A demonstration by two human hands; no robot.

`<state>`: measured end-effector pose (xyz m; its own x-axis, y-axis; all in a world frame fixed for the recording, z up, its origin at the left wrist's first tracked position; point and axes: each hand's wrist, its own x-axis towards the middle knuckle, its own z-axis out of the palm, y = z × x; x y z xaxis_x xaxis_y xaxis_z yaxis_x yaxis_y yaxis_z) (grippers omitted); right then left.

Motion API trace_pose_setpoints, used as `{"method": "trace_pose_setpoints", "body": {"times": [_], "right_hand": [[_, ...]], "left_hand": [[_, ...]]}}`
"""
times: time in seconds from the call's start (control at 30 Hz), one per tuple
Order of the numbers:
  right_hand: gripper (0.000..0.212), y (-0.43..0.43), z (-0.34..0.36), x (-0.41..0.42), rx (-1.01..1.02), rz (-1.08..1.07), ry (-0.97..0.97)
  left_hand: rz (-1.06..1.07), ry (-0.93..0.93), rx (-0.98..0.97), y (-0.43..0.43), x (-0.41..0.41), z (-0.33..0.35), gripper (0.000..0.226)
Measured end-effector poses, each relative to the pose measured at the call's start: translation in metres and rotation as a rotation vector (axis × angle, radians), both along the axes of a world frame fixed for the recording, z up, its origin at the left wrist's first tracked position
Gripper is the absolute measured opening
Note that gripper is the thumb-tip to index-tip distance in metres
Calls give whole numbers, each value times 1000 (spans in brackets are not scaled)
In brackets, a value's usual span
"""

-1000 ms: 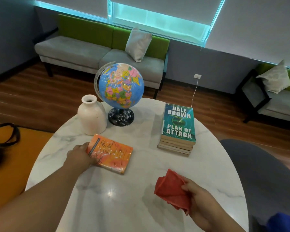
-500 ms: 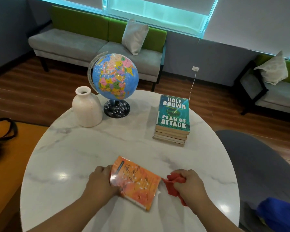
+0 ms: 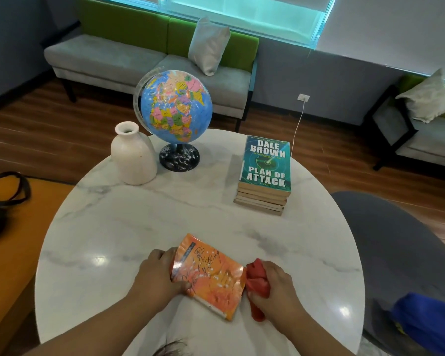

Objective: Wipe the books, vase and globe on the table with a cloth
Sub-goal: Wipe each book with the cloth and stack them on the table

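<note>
The orange book [image 3: 208, 274] is gripped at its left edge by the left hand [image 3: 159, 274] and steadied near the table [image 3: 108, 227] edge. The red cloth [image 3: 258, 281], bunched in the right hand [image 3: 275, 286], is held against the book's right edge, presumably for wiping.

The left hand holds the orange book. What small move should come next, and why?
Probably the right hand should sweep the red cloth leftward over the orange book: the left hand grips its left edge, and the bunched cloth sits at its right edge.
</note>
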<state>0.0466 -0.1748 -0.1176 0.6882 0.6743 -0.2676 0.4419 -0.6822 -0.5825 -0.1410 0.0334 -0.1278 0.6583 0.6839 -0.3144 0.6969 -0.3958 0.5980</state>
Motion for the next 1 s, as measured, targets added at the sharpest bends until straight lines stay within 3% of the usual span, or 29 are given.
{"method": "trace_pose_setpoints", "body": {"times": [0.1, 0.2, 0.37, 0.47, 0.57, 0.67, 0.73, 0.9, 1.0], "right_hand": [[31, 7, 7, 5, 3, -58, -60], [20, 11, 14, 5, 71, -101, -86], [39, 14, 25, -16, 247, 40, 18], [20, 15, 21, -22, 180, 214, -4], [37, 12, 11, -24, 63, 380, -178], [42, 13, 13, -23, 93, 305, -178], [33, 13, 12, -20, 160, 232, -155], [28, 14, 10, -14, 149, 373, -196], [26, 20, 15, -13, 96, 354, -219]], "left_hand": [[-5, 10, 15, 0, 1, 2, 87], [-9, 7, 18, 0, 1, 3, 85], [1, -12, 17, -2, 1, 2, 85], [-3, -5, 22, -1, 1, 2, 84], [-7, 2, 33, -1, 2, 2, 84], [-9, 7, 40, -2, 2, 1, 84], [-7, -3, 32, -2, 1, 0, 85], [-1, -14, 29, -1, 2, -1, 85], [-6, -12, 31, -2, 2, -1, 85]]}}
